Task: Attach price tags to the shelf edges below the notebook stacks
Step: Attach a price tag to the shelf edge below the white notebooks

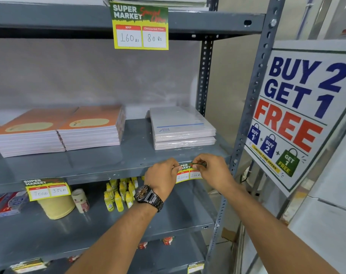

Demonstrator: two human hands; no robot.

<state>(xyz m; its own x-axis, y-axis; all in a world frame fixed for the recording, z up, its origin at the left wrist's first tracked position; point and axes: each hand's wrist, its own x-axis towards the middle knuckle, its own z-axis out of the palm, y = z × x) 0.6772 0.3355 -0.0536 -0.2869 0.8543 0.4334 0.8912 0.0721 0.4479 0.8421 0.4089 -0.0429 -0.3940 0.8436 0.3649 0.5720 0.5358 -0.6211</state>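
Note:
A yellow and green price tag reading 200 and 100 lies against the front edge of the grey middle shelf, below the white wrapped notebook stack. My left hand, with a dark wristwatch, pinches the tag's upper left corner. My right hand pinches its upper right corner. Two orange notebook stacks sit further left on the same shelf. Another tag hangs on the shelf edge below them, and a larger tag hangs from the top shelf edge.
The lower shelf holds yellow glue bottles, a tan tub and a tape roll. A slotted upright post stands at the right with a "Buy 2 Get 1 Free" poster beside it.

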